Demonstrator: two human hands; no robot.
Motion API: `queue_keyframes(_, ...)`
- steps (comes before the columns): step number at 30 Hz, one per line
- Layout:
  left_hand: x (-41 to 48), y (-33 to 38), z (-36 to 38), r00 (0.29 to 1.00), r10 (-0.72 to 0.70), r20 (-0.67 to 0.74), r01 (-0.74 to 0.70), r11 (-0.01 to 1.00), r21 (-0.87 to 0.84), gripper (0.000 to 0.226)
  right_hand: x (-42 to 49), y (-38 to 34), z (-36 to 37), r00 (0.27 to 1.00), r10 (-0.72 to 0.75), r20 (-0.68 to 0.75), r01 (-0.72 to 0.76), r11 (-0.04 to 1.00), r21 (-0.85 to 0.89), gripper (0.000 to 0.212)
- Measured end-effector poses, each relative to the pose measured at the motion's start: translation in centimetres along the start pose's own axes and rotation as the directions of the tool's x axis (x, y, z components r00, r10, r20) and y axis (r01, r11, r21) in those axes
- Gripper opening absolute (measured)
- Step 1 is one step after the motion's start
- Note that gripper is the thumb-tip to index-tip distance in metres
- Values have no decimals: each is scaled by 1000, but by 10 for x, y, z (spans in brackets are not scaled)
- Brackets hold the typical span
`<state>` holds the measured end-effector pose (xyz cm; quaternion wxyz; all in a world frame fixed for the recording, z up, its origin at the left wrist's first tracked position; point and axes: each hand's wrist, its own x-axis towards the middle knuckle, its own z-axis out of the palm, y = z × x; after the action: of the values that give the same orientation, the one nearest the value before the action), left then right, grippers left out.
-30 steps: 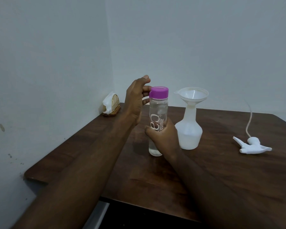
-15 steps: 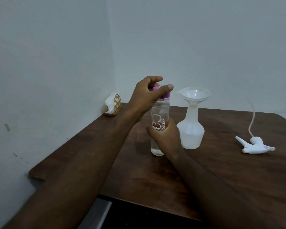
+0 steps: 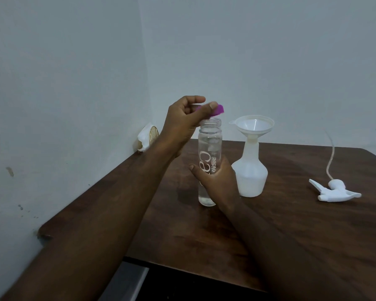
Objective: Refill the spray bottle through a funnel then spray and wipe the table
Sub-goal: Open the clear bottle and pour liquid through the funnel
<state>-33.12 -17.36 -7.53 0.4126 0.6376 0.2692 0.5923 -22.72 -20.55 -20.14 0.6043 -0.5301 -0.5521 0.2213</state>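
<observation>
A clear water bottle (image 3: 210, 146) with white lettering stands upright on the dark wooden table (image 3: 291, 231), its threaded mouth uncovered. My right hand (image 3: 217, 181) grips its lower half. My left hand (image 3: 182, 122) holds the purple cap (image 3: 218, 110) just above and left of the mouth. To the right stands the white spray bottle (image 3: 251, 177) with a white funnel (image 3: 254, 124) seated in its neck. The white spray head (image 3: 336, 191) with its thin tube lies on the table at the far right.
A gold wire holder with white napkins (image 3: 148, 137) sits in the back left corner against the wall. Walls close off the table's left and far sides. The table's front edge runs near my forearms.
My left hand reached the purple cap, took it and lifted it off the water bottle. My right hand has kept the bottle standing in place.
</observation>
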Motion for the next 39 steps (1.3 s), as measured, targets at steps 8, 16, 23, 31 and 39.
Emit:
queue_keyframes(8, 13, -33, -19, 846, -524, -96, 434, 783, -446, 27, -1, 2, -4, 1000, 1, -7, -1, 999, 53, 43)
queue_keyframes(16, -18, -124, -48, 763, -638, -104, 608, 653, 452, 51, -2, 3, -5, 999, -48, -9, 48, 997, 58, 39)
queue_keyframes(23, -16, -130, -49, 865, -498, -57, 355, 530, 770, 51, -2, 0, -6, 999, -41, -25, 42, 999, 28, 36)
queue_keyframes(31, -15, -120, -49, 943, -320, -94, 237, 447, 863, 51, -3, -12, -15, 999, -32, -28, 30, 999, -40, 35)
queue_keyframes(39, 0, -64, 11, 972, -204, -119, 235, 880, 413, 43, -16, -29, -50, 994, -79, -74, 70, 991, -116, 35)
